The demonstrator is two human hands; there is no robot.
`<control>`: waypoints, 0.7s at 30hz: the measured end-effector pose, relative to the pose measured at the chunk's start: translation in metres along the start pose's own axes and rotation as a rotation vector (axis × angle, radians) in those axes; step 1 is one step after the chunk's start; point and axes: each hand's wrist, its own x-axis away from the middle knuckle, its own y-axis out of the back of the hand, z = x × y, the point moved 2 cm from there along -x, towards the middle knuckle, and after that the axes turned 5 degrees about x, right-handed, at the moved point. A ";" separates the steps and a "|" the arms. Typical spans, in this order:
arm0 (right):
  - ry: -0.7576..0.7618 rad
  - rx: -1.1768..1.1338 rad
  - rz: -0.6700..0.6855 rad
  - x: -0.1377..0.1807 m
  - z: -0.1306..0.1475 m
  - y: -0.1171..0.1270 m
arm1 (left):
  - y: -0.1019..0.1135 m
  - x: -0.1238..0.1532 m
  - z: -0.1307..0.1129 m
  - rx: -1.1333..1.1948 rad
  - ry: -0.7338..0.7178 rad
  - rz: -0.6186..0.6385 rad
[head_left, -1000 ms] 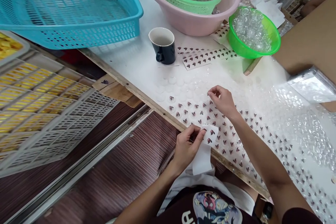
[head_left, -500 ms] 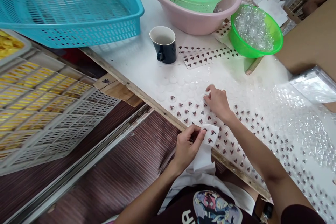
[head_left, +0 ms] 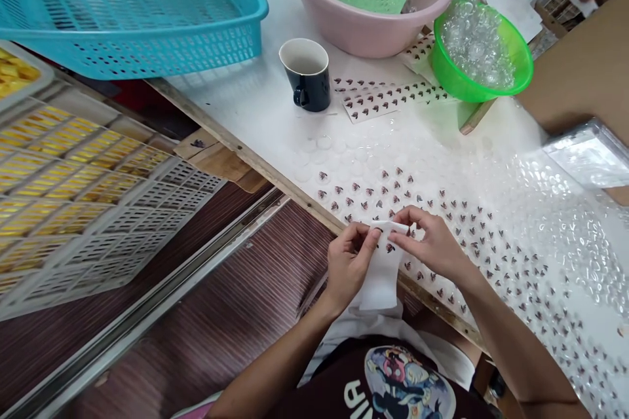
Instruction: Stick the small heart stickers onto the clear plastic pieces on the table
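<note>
A white strip of sticker sheet (head_left: 381, 283), with small dark printed stickers on it, hangs over the table's near edge. My left hand (head_left: 346, 270) pinches its upper left part between thumb and fingers. At the sheet's upper right edge my right hand (head_left: 435, 245) is closed, thumb and forefinger gripping it beside a sticker; whether a sticker is partly lifted cannot be made out. Just beyond both hands, small clear round pieces (head_left: 354, 200) lie in rows on the white table (head_left: 250, 121), many bearing the same dark sticker. Farther back, similar clear pieces (head_left: 324, 143) show no sticker.
A dark blue mug (head_left: 314, 93) stands near more sticker sheets (head_left: 376, 105). Behind are a blue basket (head_left: 162, 59), a pink basin (head_left: 354, 39) holding a green basket (head_left: 388, 3), and a green bowl (head_left: 508, 88) of clear pieces. A white crate (head_left: 162, 222) stands left, below table height.
My right hand has come back from the rows of clear pieces to the sheet in my left hand. Where it was, more stickered pieces now show. The view has shifted slightly.
</note>
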 end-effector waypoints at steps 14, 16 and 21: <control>0.141 0.113 -0.188 0.017 -0.008 -0.003 | -0.001 -0.002 0.000 0.003 0.015 0.023; 0.163 0.078 -0.265 0.017 -0.006 0.000 | -0.001 -0.001 -0.001 -0.004 0.016 0.025; 0.066 -0.092 -0.295 0.007 0.000 -0.003 | -0.002 -0.001 -0.003 -0.058 -0.014 0.021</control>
